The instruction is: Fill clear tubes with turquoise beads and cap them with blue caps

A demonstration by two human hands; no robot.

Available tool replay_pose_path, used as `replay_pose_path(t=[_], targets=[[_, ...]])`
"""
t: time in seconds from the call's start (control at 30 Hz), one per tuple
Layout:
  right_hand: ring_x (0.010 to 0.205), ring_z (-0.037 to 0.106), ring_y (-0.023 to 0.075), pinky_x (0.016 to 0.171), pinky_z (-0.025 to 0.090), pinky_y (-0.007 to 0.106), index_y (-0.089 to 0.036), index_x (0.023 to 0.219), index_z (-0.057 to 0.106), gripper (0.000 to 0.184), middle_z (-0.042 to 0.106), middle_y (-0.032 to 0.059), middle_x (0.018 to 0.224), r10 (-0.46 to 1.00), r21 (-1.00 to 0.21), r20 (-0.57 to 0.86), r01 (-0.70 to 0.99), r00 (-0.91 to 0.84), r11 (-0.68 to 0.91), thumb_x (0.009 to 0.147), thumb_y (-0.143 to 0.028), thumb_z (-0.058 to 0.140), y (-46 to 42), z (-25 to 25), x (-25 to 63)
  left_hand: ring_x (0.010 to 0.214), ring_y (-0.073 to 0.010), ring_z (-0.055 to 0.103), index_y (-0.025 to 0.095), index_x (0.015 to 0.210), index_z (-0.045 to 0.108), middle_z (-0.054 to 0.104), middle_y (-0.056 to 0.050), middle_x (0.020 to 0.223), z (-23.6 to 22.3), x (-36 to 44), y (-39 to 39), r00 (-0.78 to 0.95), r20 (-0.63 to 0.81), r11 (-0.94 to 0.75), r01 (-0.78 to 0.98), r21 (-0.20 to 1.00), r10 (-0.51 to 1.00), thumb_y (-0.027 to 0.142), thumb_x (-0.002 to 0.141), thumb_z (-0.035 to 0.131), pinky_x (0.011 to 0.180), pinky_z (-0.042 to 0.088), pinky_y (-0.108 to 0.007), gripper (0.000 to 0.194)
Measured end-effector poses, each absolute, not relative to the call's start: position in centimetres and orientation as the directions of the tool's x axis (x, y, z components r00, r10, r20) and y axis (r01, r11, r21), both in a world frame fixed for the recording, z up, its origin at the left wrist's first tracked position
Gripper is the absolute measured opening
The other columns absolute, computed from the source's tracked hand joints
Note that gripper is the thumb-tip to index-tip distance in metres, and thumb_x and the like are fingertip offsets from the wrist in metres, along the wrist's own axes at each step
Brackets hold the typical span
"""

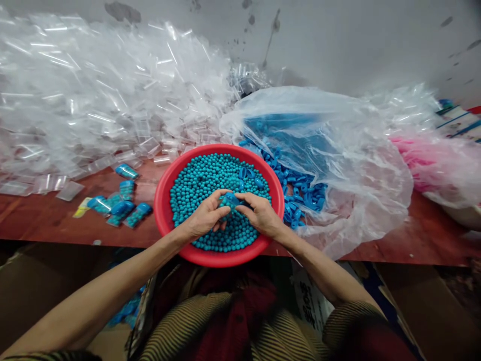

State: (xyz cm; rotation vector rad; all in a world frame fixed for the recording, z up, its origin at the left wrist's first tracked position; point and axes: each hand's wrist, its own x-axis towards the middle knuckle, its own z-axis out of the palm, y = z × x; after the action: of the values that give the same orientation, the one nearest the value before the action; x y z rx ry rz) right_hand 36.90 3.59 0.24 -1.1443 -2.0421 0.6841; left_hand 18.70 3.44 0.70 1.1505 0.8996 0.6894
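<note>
A red basin (161, 200) full of small turquoise beads (203, 180) sits at the near edge of a reddish-brown table (48, 220). Both hands meet over its middle. My left hand (205, 218) and my right hand (259, 213) are closed together on a small blue-capped tube of beads (230, 200), fingers pinched round it from either side. A few blue caps (248, 174) lie on the beads just beyond my hands.
A large heap of clear plastic tubes (93, 100) covers the table's left and back. Several filled tubes (122, 205) lie left of the basin. A clear bag of blue caps (300, 150) spills to the right, with a bag of pink items (424, 160) beyond it.
</note>
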Motion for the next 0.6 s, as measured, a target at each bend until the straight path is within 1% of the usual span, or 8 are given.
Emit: replay_pose_path(t=[0.1,0.17,0.2,0.3,0.37,0.43,0.5,0.6], targets=[[0.064,0.063,0.0124,0.060,0.052,0.025,-0.018,0.109,0.061,0.025,0.070,0.0035,0.086,0.934,-0.851,0.127,0.447,-0.333,0.276,0.087,-0.025,0.051,4.3,0.8,37.3,0.042,-0.0047,0.050,0.019,0.127,0.036,0.053,0.005,0.071,0.4,18.6,3.5,0.489,-0.230,0.252,0.022,0.967,0.841,0.028,0.081,0.054,0.034,0.034,-0.014,0.051],[0.046,0.052,0.0086,0.046,0.046,0.021,-0.017,0.117,0.055,0.031,0.067,0.0000,0.075,0.941,-0.917,0.012,0.372,-0.339,0.145,0.090,-0.026,0.044,4.5,1.1,37.4,0.042,-0.0046,0.049,0.020,0.132,0.032,0.054,0.004,0.074,0.2,18.6,3.5,0.481,-0.200,0.207,0.038,0.977,0.854,0.027,0.081,0.054,0.034,0.034,-0.015,0.056],[0.043,0.049,0.0078,0.044,0.044,0.020,-0.017,0.120,0.053,0.032,0.065,-0.0015,0.071,0.932,-0.928,-0.015,0.353,-0.363,0.122,0.091,-0.026,0.042,4.5,1.3,37.5,0.042,-0.0045,0.049,0.021,0.133,0.031,0.055,0.003,0.076,0.2,18.7,3.5,0.484,-0.186,0.189,0.044,0.981,0.855,0.026,0.081,0.054,0.034,0.034,-0.015,0.057],[0.054,0.057,0.0101,0.057,0.049,0.023,-0.018,0.120,0.055,0.032,0.066,-0.0013,0.070,0.891,-0.871,-0.005,0.440,-0.454,0.220,0.091,-0.024,0.042,4.4,1.6,37.6,0.043,-0.0044,0.048,0.023,0.134,0.030,0.054,0.003,0.077,0.2,18.7,3.5,0.509,-0.174,0.172,0.051,0.984,0.843,0.025,0.082,0.052,0.036,0.034,-0.016,0.056],[0.077,0.065,0.0150,0.074,0.051,0.029,-0.017,0.119,0.057,0.032,0.070,0.0043,0.087,0.868,-0.787,0.043,0.518,-0.495,0.335,0.090,-0.025,0.046,4.3,1.8,37.7,0.043,-0.0044,0.047,0.023,0.133,0.032,0.052,0.004,0.074,0.3,18.7,3.4,0.514,-0.165,0.162,0.051,0.985,0.842,0.025,0.083,0.051,0.038,0.035,-0.017,0.054],[0.094,0.064,0.0188,0.085,0.049,0.033,-0.016,0.118,0.059,0.033,0.069,0.0090,0.105,0.854,-0.731,0.085,0.550,-0.514,0.404,0.089,-0.026,0.048,4.2,1.9,37.6,0.044,-0.0046,0.046,0.023,0.131,0.034,0.051,0.005,0.072,0.4,18.7,3.4,0.514,-0.153,0.149,0.050,0.988,0.844,0.025,0.083,0.051,0.040,0.036,-0.017,0.051],[0.096,0.064,0.0189,0.086,0.049,0.033,-0.015,0.116,0.062,0.033,0.069,0.0099,0.108,0.860,-0.727,0.123,0.545,-0.496,0.418,0.091,-0.026,0.045,4.1,1.8,37.5,0.045,-0.0047,0.046,0.022,0.130,0.034,0.050,0.005,0.072,0.5,18.7,3.3,0.515,-0.149,0.143,0.051,0.988,0.844,0.025,0.082,0.051,0.042,0.037,-0.018,0.051],[0.089,0.066,0.0182,0.080,0.051,0.030,-0.013,0.118,0.063,0.035,0.070,0.0099,0.102,0.880,-0.741,0.182,0.526,-0.440,0.416,0.090,-0.026,0.044,3.7,1.6,37.1,0.044,-0.0043,0.045,0.022,0.131,0.032,0.048,0.006,0.069,0.5,18.8,3.3,0.508,-0.153,0.150,0.047,0.988,0.847,0.025,0.082,0.051,0.041,0.036,-0.018,0.053]])
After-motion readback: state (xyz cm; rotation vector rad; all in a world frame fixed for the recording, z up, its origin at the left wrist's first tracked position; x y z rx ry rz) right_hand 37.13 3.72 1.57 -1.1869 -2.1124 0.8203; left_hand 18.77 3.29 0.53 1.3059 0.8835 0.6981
